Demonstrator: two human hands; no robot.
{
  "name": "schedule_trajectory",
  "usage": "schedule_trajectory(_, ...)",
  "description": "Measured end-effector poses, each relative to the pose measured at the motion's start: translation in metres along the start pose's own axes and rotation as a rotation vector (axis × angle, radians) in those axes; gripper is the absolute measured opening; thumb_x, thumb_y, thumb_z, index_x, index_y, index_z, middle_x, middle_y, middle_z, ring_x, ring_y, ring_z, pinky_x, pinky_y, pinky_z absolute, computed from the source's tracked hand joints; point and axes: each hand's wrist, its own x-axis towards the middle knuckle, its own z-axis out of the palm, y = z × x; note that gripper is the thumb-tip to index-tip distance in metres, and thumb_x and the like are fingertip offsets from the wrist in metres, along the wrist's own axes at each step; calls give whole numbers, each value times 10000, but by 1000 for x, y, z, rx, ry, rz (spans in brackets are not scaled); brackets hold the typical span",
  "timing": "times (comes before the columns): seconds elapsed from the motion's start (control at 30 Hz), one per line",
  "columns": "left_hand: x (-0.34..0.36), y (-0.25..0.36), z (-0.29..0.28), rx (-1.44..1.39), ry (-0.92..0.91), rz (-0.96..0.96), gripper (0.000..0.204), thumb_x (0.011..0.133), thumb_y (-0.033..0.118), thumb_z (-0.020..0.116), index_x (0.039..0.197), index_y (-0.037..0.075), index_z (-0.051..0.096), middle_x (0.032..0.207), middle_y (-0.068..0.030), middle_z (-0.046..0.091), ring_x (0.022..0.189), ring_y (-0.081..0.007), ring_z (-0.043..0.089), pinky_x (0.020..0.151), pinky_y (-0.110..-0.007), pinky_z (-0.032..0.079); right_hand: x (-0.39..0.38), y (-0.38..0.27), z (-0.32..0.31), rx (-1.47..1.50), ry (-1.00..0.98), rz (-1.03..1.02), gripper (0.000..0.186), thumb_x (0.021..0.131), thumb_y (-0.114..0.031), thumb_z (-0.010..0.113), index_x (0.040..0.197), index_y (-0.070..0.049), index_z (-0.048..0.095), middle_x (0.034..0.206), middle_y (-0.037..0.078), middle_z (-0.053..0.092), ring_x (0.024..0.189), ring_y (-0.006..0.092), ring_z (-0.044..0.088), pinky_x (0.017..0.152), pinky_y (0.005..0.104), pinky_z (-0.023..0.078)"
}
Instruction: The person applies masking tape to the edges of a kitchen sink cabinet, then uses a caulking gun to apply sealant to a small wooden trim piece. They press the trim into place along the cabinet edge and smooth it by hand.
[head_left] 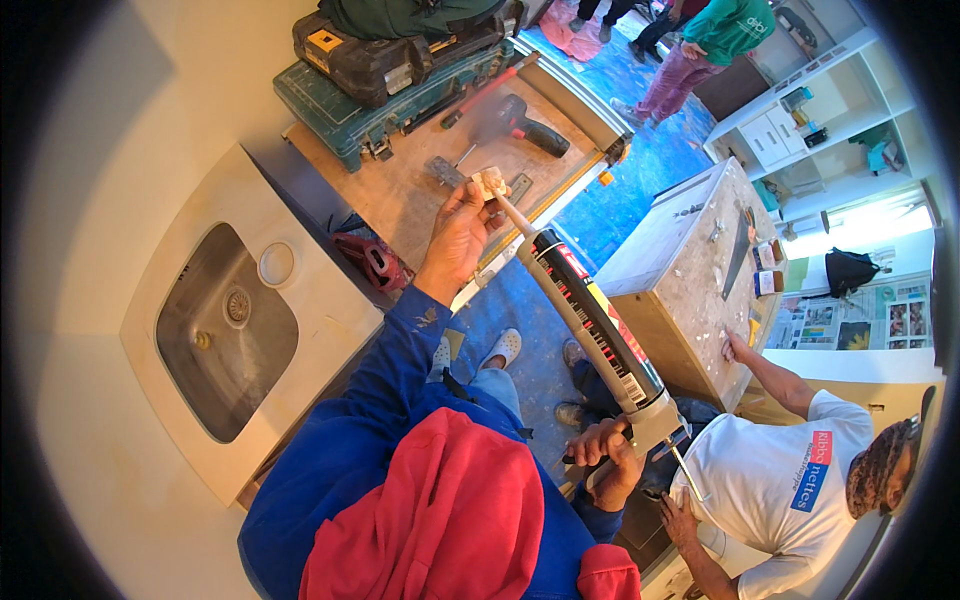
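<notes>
Left hand (456,236): fingers pinching a pale lump (488,182) at the far nozzle (514,217); right hand (614,460): fingers curled around the near end of the caulking gun (597,322).

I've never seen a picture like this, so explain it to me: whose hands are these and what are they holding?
There's no machine: a wide camera on a person's head looks down, so straight edges bend. The bare hands in the middle are that person's own. The right hand grips a caulking gun. The left hand pinches a small pale piece at its nozzle tip; I can't tell the material. Beyond, a wooden worktop bears a power tool and stacked tool cases. At left, a counter has a sink. The person in white is someone else.
</notes>
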Motion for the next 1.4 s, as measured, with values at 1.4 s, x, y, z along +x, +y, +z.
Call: schedule_trajectory(1.4, -2, 40, -28, 617, -296, 242, 403, 1055, 308, 612, 1373, 61, 631, 1244, -48, 670, 1065, -131, 621, 947, -294, 513, -10, -34, 10, -137, -4, 11, 365, 881, -320, 703, 956, -19, 511, 617, 86, 494, 514, 222, 540, 536, 389, 501)
